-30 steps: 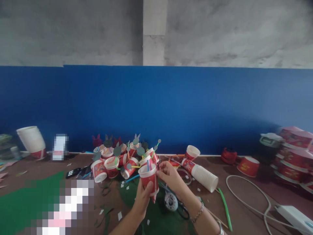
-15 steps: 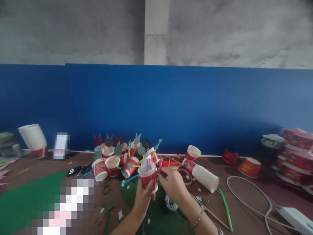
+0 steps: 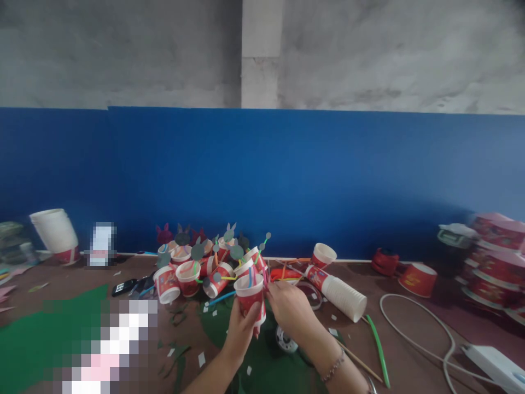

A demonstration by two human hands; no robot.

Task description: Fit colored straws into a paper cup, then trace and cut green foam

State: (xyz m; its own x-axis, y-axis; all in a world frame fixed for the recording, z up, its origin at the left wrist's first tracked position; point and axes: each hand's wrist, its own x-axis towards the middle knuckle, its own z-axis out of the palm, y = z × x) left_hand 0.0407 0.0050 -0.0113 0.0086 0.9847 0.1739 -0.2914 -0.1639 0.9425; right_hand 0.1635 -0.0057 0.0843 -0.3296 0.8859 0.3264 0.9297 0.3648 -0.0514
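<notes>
My left hand point(image 3: 240, 331) is wrapped round a red and white paper cup point(image 3: 251, 295) held upright above the table, with coloured straws sticking out of its top. My right hand point(image 3: 289, 307) is at the cup's right side, fingers pinched on a pink straw point(image 3: 266, 278) at the rim. Just behind the cup lies a pile of similar decorated cups point(image 3: 197, 262) with straws and grey paper discs.
A lying stack of white cups point(image 3: 340, 295) is to the right, a tape roll point(image 3: 286, 340) and green felt point(image 3: 262, 361) below my hands. A white cable point(image 3: 414, 323) and power strip point(image 3: 498, 364) lie right. Red bowls point(image 3: 496, 257) are stacked far right. A white bucket point(image 3: 55, 232) stands far left.
My right hand has dropped slightly along the cup's right side. The cup stays in my left hand at almost the same place.
</notes>
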